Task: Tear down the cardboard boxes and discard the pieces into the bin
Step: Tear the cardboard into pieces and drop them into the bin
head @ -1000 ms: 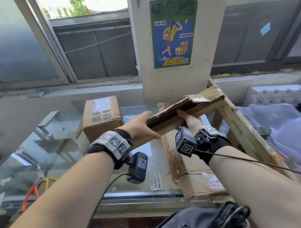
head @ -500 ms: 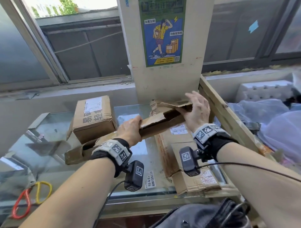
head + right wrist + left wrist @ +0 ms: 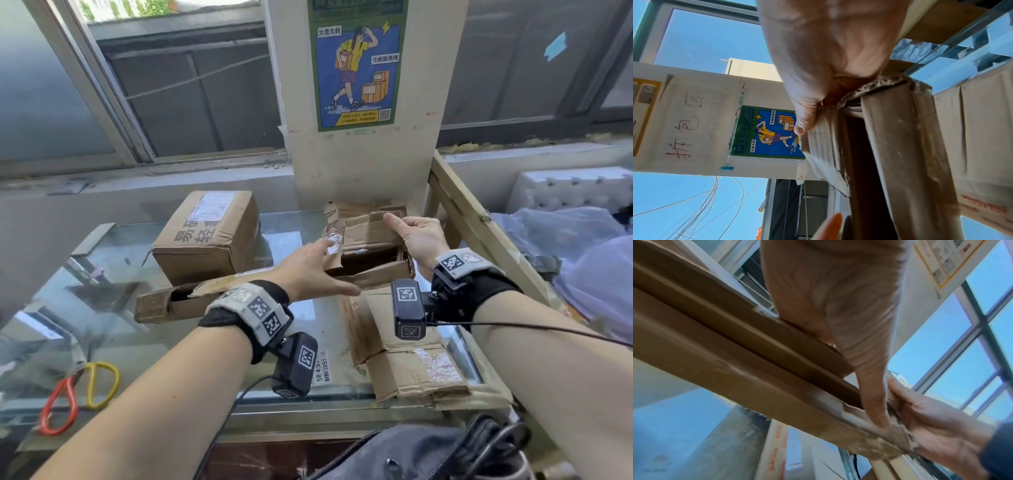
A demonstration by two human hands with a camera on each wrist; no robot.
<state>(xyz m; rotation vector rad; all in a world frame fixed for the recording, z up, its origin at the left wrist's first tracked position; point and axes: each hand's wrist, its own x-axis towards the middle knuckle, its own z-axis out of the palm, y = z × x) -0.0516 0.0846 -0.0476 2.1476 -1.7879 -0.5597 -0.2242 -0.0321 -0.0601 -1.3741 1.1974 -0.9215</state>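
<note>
Nearest along the glass tabletop [image 3: 191, 329], red and yellow scissor handles [image 3: 73, 394] lie at the left and a flattened brown cardboard sheet [image 3: 411, 363] at the right. Just beyond them, both hands work a long, narrow, crushed brown cardboard box [image 3: 370, 270] held above the glass. The left hand [image 3: 308, 270] clasps its middle, thumb along the near face and fingers over the top. The right hand [image 3: 416, 236] grips the torn flap at the box's right end, thumb pressed on the flap. Farther left, a sealed brown carton with a white label [image 3: 209, 236] sits untouched, and a blue and green poster [image 3: 358, 63] hangs on the pillar behind. No bin shows in any view.

The flap is already ragged, so it could rip away in a small scrap and leave the seam whole. A hard pull could also swing the free left end into the sealed carton.

Only the left wrist camera shows the left thumb reaching the crumpled right end, close beside the other hand. Only the right wrist camera shows the dark hollow under the lifted flap, which the head camera barely reveals.
</note>
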